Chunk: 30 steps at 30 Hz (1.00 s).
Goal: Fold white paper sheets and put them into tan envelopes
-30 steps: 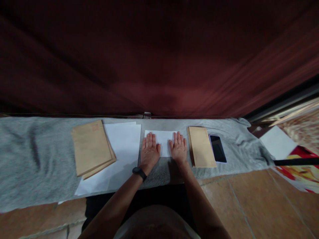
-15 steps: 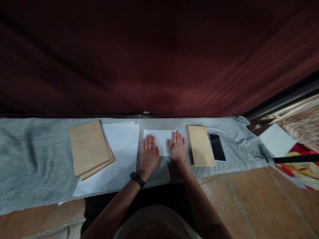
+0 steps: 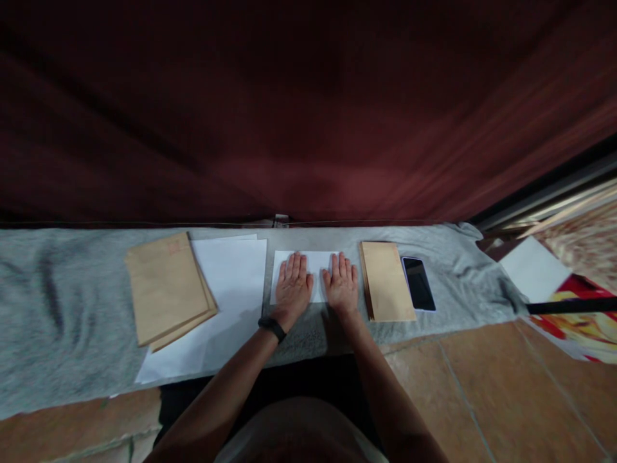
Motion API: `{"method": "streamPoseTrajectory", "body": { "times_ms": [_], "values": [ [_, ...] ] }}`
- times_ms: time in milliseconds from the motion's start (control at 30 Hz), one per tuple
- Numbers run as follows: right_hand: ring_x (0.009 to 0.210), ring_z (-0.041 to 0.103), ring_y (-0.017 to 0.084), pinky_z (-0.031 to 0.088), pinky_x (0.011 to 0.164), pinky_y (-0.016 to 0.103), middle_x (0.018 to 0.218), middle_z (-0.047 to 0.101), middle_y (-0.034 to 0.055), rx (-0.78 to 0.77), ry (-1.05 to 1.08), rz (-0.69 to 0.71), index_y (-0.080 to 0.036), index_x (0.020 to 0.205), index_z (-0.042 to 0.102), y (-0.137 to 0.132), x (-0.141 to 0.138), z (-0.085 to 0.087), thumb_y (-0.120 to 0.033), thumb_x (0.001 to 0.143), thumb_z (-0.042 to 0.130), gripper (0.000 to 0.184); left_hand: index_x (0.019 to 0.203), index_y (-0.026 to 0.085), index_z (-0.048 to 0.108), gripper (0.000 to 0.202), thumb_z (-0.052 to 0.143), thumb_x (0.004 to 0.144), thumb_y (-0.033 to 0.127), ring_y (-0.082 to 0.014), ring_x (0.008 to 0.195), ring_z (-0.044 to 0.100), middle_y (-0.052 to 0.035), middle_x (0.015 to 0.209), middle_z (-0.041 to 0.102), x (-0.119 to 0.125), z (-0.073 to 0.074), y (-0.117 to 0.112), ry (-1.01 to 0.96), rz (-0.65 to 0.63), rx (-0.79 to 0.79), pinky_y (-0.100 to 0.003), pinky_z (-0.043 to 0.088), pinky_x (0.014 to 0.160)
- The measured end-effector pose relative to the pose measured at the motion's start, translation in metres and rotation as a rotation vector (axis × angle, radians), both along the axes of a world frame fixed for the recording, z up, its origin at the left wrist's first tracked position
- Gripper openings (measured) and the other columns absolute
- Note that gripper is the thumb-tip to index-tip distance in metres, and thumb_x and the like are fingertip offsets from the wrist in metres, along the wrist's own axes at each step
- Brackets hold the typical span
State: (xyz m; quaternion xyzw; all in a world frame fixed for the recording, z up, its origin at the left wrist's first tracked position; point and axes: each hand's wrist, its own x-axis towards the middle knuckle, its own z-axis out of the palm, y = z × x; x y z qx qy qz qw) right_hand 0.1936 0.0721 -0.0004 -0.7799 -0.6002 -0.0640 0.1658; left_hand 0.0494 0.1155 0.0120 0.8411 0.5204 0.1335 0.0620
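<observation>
Both hands are down flat. The left hand (image 3: 292, 285) and right hand (image 3: 341, 283) lie palm-down, side by side on the paper (image 3: 319, 265). The fingers are spread and straight and nothing is pinched. The grip is wide open and pressing, not clamped on anything.

The paper sits right under the palms on the grey cloth (image 3: 72, 308). A bare white strip shows between the two hands, and the far edge pokes out past the fingertips. It looks folded to a smaller block, though the view is too small to be sure.

How will it handle? Light, thin and limp, I'd say, and easy to crease or skid on that soft cloth. It is not fragile, but it will show every dent. The best hold looks like the near edge under the heels of the hands, or the outer corners beside each little finger. Pinch there between thumb and forefinger rather than lifting from the middle.

Just outside the right hand lies a stack of envelopes (image 3: 387, 281), close but apart from it. The phone (image 3: 418, 283) lies beyond that, screen dark.

Outside the left hand, loose sheets (image 3: 236, 276) lie near the paper's edge. A second brown stack (image 3: 164, 286) sits askew on top of them. There is a watch (image 3: 272, 328) on the left wrist. A dark red curtain (image 3: 308, 109) hangs beyond the fingertips.
</observation>
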Motion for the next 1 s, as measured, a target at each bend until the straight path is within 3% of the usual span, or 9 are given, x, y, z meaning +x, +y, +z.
{"method": "streamPoseTrajectory", "body": {
  "times_ms": [367,533,600,1000],
  "values": [
    [0.145,0.039,0.034,0.027,0.118,0.057,0.155,0.044,0.0223,0.023,0.077,-0.018,-0.007,0.153,0.04,0.007,-0.009,0.004,-0.037,0.106,0.031,0.056,0.156,0.003,0.029,0.064,0.036,0.1,0.033,-0.0298,0.155,0.019,-0.0199,0.164,0.027,-0.013,0.003,-0.006,-0.01,0.063,0.011,-0.052,0.019,0.125],
    [0.148,0.035,0.025,0.026,0.121,0.046,0.158,0.043,0.0132,-0.033,0.127,0.205,-0.013,0.153,0.043,0.018,-0.034,0.01,-0.033,0.107,0.03,0.051,0.155,0.005,0.033,0.058,0.033,0.101,0.027,-0.0306,0.155,0.017,-0.0196,0.165,0.026,-0.014,0.004,-0.005,0.026,0.038,-0.01,-0.053,0.019,0.125],
    [0.149,0.035,0.025,0.024,0.122,0.047,0.159,0.042,0.0118,-0.05,0.121,0.23,-0.016,0.152,0.045,0.02,-0.04,0.01,-0.034,0.107,0.031,0.05,0.155,0.007,0.033,0.057,0.031,0.101,0.025,-0.0304,0.155,0.017,-0.0189,0.165,0.025,-0.015,0.003,-0.005,0.038,0.036,-0.016,-0.053,0.019,0.125],
    [0.149,0.034,0.03,0.025,0.12,0.052,0.162,0.035,0.0164,-0.017,0.039,0.121,-0.016,0.155,0.039,0.006,-0.019,0.001,-0.039,0.106,0.037,0.054,0.156,0.009,0.032,0.059,0.037,0.101,0.031,-0.0292,0.155,0.02,-0.0169,0.166,0.026,-0.015,0.005,-0.007,-0.004,0.052,0.021,-0.051,0.019,0.126]
  ]
}}
